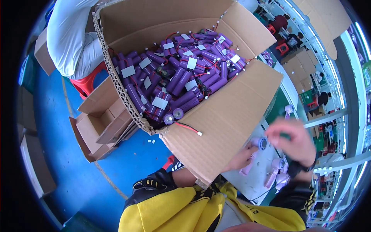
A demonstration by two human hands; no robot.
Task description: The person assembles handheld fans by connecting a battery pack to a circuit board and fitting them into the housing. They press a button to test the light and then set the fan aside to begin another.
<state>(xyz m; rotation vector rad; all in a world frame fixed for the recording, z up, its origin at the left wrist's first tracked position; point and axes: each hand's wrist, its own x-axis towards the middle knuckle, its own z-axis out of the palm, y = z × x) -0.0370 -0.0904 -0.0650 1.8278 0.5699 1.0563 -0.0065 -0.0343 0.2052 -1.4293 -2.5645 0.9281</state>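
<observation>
My left hand (242, 157) is closed around a small lilac handheld device with a round, dark-centred head (262, 143), shaped like a mini fan. Its pale handle slants down below my fingers. My right hand (294, 140) is raised above the bench, just right of that device; motion smears its fingers, and I cannot make out whether it holds anything. Similar lilac devices (276, 164) lie on the white work surface (231, 177) beneath my right forearm. Left of my hands, a big open carton (228, 125) is filled with purple cylindrical battery packs (179, 81) bearing white pads and red-black leads.
The carton's near flap juts toward my body beside my left forearm. A smaller open carton (91, 133) stands on the blue floor (135, 170). At upper left, a person in pale clothes (69, 36) sits on a red stool (88, 82). Metal rails (328, 117) run along the right.
</observation>
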